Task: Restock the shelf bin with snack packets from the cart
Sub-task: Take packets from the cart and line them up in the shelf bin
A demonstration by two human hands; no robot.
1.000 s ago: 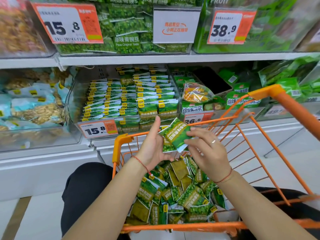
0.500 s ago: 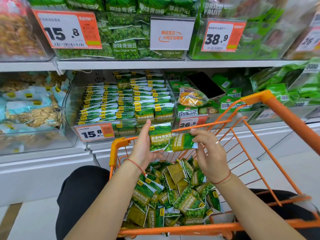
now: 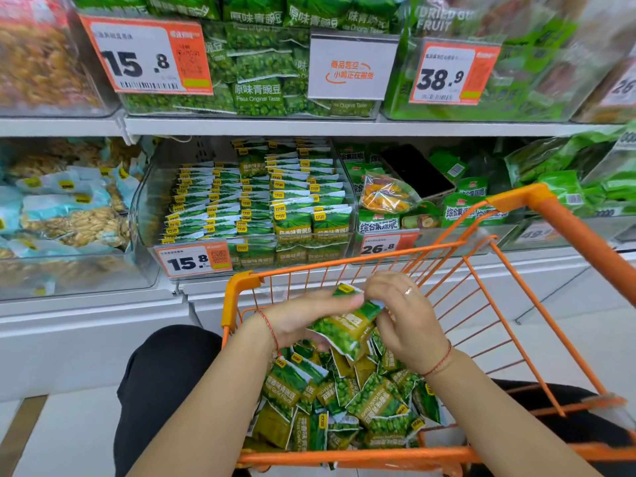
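A small stack of green pea snack packets (image 3: 346, 327) sits between my two hands above the orange wire cart (image 3: 241, 280). My left hand (image 3: 303, 316) holds the stack from the left, its fingers lying over the top. My right hand (image 3: 404, 311) grips the stack's right end with curled fingers. Below them, a loose pile of the same packets (image 3: 347, 404) fills the cart's bottom. The clear shelf bin (image 3: 144, 208) with the 15.8 price tag (image 3: 194, 258) stands just beyond the cart, lined with rows of upright packets.
A shelf board (image 3: 241, 127) hangs low over the bin. To the bin's right, a bin of mixed green packs (image 3: 395, 222) holds a black phone (image 3: 416, 172). Blue nut packets (image 3: 65, 215) fill the bin on the left. My dark-clad knee (image 3: 161, 373) is beside the cart.
Both hands have dropped from in front of the bin's lower edge down into the cart's mouth, bringing the packets together into one stack. The view has tilted slightly downward.
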